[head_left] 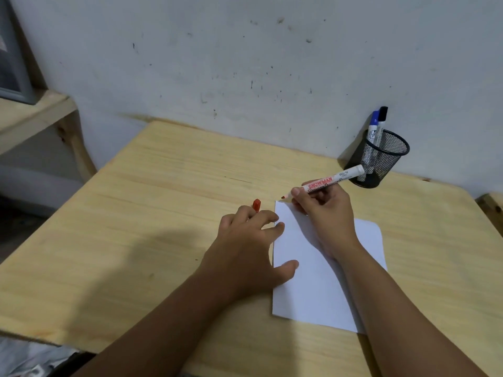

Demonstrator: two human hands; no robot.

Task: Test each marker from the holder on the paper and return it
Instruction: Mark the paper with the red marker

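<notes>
Your right hand (324, 210) pinches a red marker (330, 180) between thumb and fingers, barrel sloping up toward 2 o'clock and its uncapped red tip right at the far left corner of the paper (321, 268); you cannot tell from here whether the tip actually touches the sheet. The white barrel reads SNOWMAN in red.

Your left hand (249, 246) lies with its palm on the counter (136, 213) at 9 o'clock of the paper, fingers loosely spread, fingertips and thumb overlapping the sheet's left edge. The marker's red cap (256, 205) pokes out past those fingers toward 12 o'clock; how it is held is hidden by them.

The paper lies flat on the pale wooden counter, blank where it shows, with your right wrist and forearm crossing it.

The black mesh holder (379, 161) stands at 2 o'clock of the paper, just beside the wall (245, 63). In it stand a blue marker (373, 129) and a black marker (381, 123), caps up, leaning toward the wall.
</notes>
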